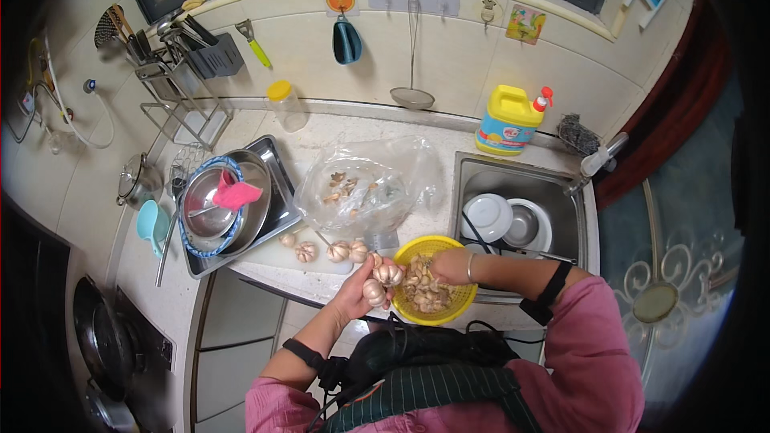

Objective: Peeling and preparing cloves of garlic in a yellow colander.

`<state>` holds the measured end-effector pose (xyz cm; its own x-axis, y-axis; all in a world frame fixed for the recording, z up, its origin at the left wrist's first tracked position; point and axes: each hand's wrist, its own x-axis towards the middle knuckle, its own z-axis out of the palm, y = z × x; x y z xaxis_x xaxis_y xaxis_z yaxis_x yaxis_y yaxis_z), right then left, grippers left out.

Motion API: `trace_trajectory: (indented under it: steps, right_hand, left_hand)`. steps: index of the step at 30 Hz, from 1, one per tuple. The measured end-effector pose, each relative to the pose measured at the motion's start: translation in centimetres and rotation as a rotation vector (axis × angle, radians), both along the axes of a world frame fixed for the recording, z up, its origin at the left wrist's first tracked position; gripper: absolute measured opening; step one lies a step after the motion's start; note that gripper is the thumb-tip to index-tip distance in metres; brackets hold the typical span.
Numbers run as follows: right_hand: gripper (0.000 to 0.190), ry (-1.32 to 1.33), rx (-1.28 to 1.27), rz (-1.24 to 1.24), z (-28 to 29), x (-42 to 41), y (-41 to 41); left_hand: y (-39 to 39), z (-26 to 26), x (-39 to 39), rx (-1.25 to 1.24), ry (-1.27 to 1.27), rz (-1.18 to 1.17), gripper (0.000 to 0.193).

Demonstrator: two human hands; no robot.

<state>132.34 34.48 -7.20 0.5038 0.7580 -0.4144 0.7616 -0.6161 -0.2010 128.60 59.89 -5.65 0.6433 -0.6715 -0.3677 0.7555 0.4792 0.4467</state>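
Note:
My left hand holds garlic bulbs close to the left rim of a yellow plastic colander. Inside the colander lie many pale pieces of garlic. My right hand reaches over its upper right part, with the fingertips down among the garlic; whether they grip anything is hidden. More whole garlic bulbs rest on a white cutting board to the left. Behind them spreads a clear plastic bag with brown scraps in it.
On the right, a steel sink contains white bowls. A yellow detergent jug stands behind it. Stacked basins sit on a metal tray at left, beside a light-blue ladle. An empty-looking jar stands near the wall.

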Motion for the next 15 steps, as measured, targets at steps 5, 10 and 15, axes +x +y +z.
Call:
trace_trajectory:
  steps: [5, 10, 15]
  right_hand:
    - [0.014, 0.843, 0.380, -0.664, 2.5, 1.2, 0.3]
    - [0.012, 0.972, 0.503, -0.795, -0.9, 0.9, -0.4]
    - [0.022, 0.682, 0.476, -0.774, -1.5, -0.4, 0.2]
  left_hand:
    - [-0.3, 0.3, 0.1, -0.008, -0.013, -0.013, 0.043]
    - [-0.3, -0.2, 0.1, 0.038, 0.004, 0.001, 0.040]
    - [-0.2, -0.4, 0.1, 0.027, 0.012, -0.010, 0.040]
